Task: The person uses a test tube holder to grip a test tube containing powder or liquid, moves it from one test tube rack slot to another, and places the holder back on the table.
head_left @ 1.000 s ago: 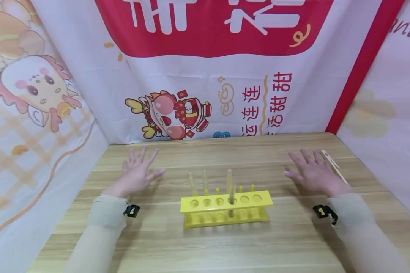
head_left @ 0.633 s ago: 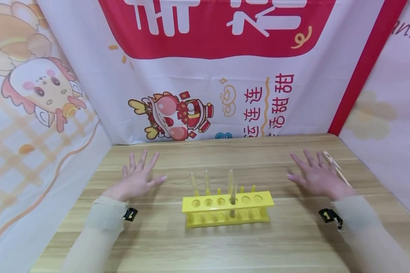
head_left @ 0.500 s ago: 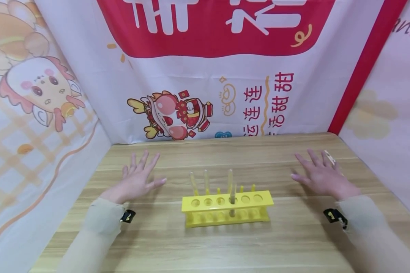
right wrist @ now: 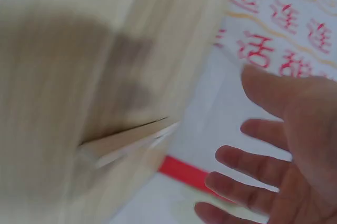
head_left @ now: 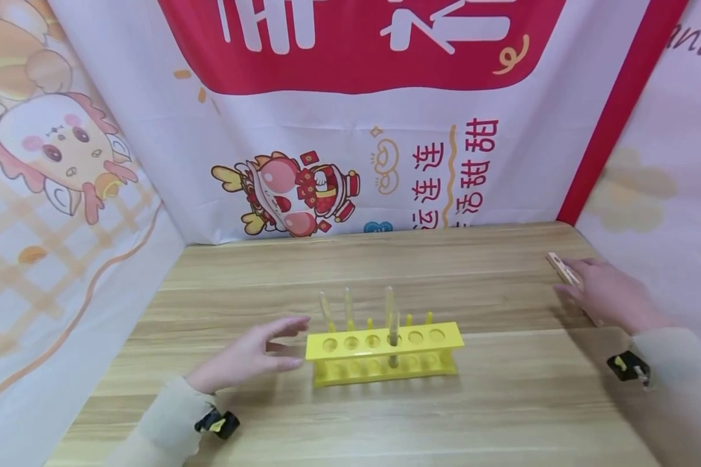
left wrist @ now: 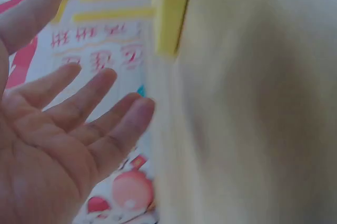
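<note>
A: What is nearest to us?
B: The left hand. Its fingers are extended and hold nothing. It is just beside the left end of the yellow rack, which stands on the table.
A: How to steady it well?
B: I think thumb in front, fingers behind, with light pressure. One glass tube stands in a hole; three back tubes seem to sit on pegs. A knock could shake them.
A: And further away?
B: The right hand, fingers loose, is over the wooden clip without gripping it. I would pinch its middle, and squeeze gently. Whether they touch, I cannot tell. Behind is only the printed cloth.
</note>
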Tool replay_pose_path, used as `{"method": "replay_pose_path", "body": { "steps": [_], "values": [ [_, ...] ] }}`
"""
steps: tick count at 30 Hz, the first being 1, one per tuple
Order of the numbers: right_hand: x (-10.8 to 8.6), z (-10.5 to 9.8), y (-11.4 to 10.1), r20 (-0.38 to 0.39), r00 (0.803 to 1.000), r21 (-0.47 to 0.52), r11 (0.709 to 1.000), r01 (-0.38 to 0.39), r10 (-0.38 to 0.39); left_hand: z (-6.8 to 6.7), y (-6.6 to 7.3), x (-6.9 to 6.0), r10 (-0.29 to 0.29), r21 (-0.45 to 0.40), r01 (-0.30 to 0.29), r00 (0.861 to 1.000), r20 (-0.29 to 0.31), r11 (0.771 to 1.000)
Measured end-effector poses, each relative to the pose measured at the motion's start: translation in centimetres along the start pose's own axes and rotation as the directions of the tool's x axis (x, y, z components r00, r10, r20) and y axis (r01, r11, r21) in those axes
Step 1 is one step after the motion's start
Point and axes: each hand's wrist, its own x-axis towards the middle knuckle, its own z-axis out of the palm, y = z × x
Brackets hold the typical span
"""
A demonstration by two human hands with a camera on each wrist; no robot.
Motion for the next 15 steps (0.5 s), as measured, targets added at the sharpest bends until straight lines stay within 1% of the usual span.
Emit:
{"method": "replay_pose_path", "body": {
  "steps": [2,4,7,9,12,15],
  "values": [
    [0.0,0.1,1.0,0.031,0.999,0.013,0.999,-0.041,0.041,0.8,-0.1,0.1,-0.025,-0.067,0.026,1.0,0.006,0.997],
    [0.0,0.2,1.9,0.065,0.995,0.023,0.997,-0.072,0.071,1.5,-0.1,0.1,-0.039,-0.125,0.04,0.999,0.009,0.991],
    [0.0,0.4,2.9,0.091,0.992,0.037,0.995,-0.092,0.088,2.4,0.1,0.3,-0.057,-0.191,0.055,0.998,-0.005,0.98],
    [0.0,0.6,3.4,0.1,0.99,0.054,0.993,-0.101,0.095,2.9,0.2,0.3,-0.057,-0.231,0.051,0.998,-0.02,0.972],
    [0.2,0.9,3.9,0.112,0.989,0.069,0.992,-0.105,0.097,3.4,0.3,0.5,-0.052,-0.263,0.039,0.998,-0.043,0.964],
    [0.3,1.1,4.3,0.132,0.986,0.061,0.992,-0.113,0.104,3.8,0.3,0.8,-0.055,-0.256,0.04,0.997,-0.051,0.966]
  ]
}}
